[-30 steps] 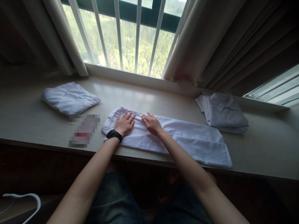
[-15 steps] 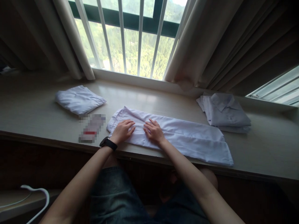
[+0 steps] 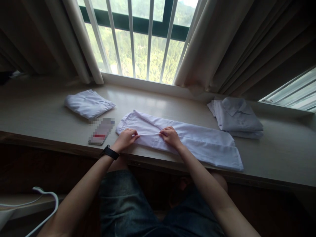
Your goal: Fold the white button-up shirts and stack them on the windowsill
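Observation:
A long white folded garment (image 3: 197, 140) lies across the ledge in front of me; its exact kind is hard to tell from the folds. My left hand (image 3: 127, 138), with a black watch on the wrist, pinches the fabric near the garment's left end. A short way to the right, my right hand (image 3: 170, 135) pinches the same cloth between thumb and fingers. Between the two hands the fabric is drawn into a straight, taut crease.
On the pale ledge (image 3: 278, 154), a folded white garment (image 3: 89, 103) sits at left and a stack of folded white shirts (image 3: 240, 115) at right. A blurred-out flat object (image 3: 101, 131) lies left of my left hand. A white hanger (image 3: 53, 197) is at lower left. Curtains (image 3: 209, 42) frame the barred window.
Both hands went from lying flat with fingers spread on the cloth to pinching it. They moved slightly apart, and a taut crease now runs between them.

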Demonstrator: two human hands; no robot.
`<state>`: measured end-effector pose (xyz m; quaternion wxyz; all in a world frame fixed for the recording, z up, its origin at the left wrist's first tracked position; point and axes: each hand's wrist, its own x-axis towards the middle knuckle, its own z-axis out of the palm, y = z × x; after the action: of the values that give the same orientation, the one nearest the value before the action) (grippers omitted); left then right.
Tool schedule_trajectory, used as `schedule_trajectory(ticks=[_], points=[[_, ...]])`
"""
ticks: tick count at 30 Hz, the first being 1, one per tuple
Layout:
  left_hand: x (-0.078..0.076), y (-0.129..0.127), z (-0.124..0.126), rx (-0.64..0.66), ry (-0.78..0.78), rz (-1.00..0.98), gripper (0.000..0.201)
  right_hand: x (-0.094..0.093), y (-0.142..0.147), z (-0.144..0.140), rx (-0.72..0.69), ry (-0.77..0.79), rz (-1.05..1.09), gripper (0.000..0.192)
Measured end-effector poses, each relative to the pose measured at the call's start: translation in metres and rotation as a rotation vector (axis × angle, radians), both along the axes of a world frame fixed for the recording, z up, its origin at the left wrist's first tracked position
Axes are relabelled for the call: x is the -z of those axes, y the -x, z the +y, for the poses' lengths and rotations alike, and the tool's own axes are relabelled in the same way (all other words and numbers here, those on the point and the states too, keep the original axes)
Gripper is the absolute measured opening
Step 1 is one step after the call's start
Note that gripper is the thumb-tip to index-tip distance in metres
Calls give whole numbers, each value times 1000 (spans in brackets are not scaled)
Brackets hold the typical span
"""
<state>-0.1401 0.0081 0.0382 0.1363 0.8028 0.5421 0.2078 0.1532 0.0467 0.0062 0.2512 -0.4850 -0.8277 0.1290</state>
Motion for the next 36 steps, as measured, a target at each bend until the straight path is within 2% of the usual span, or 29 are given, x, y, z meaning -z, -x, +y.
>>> schedule_trajectory(ticks=[4, 7, 10, 14, 18, 22, 27, 32, 36], points=[[1, 3, 3, -47, 121, 18, 29, -7, 2, 4, -1, 104, -88, 22], [8, 6, 11, -67, 129, 95, 30, -6, 6, 7, 50, 122, -180, 24], [14, 6, 15, -142, 82, 217, 32, 3, 9, 5, 128, 23, -184, 25], [19, 2, 8, -194, -9, 314, 32, 15, 9, -4, 212, -135, -156, 32], [19, -10, -3, -243, -122, 358, 36, 17, 10, -14, 195, -218, -198, 41], [21, -32, -10, -198, -189, 258, 42, 18, 14, -10, 126, -153, -267, 57], [37, -54, -16, -126, -158, 224, 48, 25, 15, -1, 108, -41, -302, 53], [47, -57, -17, -138, -121, 237, 50, 23, 14, -1, 127, -43, -265, 50], [46, -56, -17, -142, -116, 234, 50, 14, 33, 13, 157, -114, -209, 52]])
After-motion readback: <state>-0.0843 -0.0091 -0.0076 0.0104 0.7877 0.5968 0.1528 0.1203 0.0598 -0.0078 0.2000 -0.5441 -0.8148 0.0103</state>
